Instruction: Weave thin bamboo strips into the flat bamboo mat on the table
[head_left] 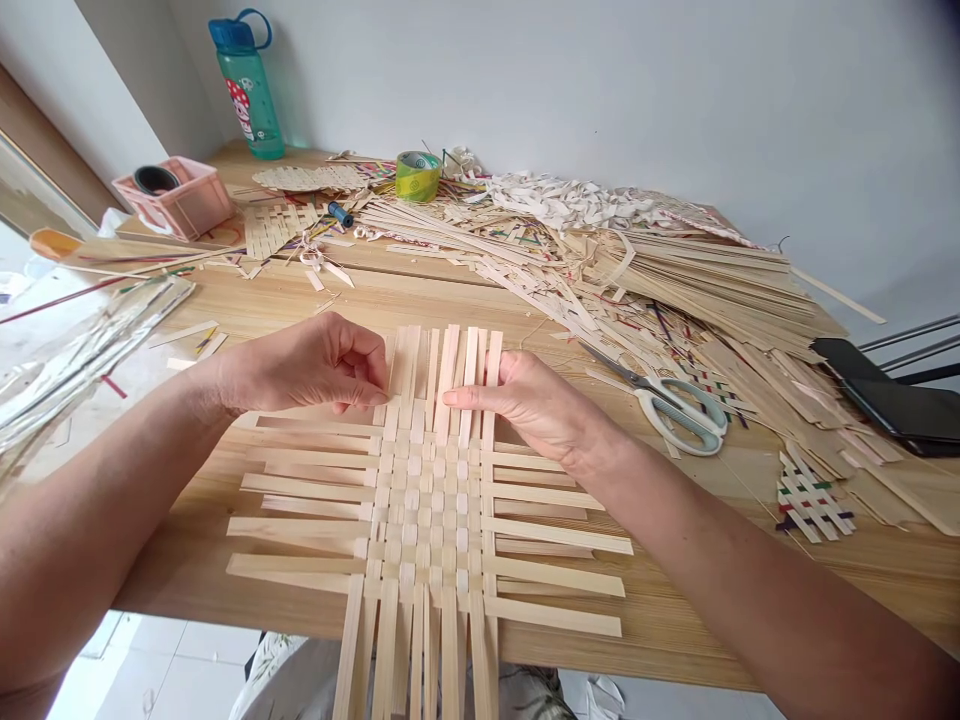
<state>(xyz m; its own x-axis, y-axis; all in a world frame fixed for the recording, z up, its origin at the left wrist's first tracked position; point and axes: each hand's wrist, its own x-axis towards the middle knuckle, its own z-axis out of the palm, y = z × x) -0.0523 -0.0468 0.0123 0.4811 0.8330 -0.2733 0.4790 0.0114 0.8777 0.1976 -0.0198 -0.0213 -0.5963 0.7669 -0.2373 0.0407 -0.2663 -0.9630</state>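
- Pale wall behind a wooden table piled with thin bamboo strips; a green water bottle, a roll of tape and a pink basket stand at the far side.
- A woven strip mat lies flat on the table's near side, loose ends sticking out all round.
- Left hand: fingers curled, tips against the upright strips at the mat's far edge; whether they pinch one, I cannot tell.
- Right hand: fingers almost straight, resting across those strips, holding nothing.
- Scissors lie right of the mat, near the right hand.
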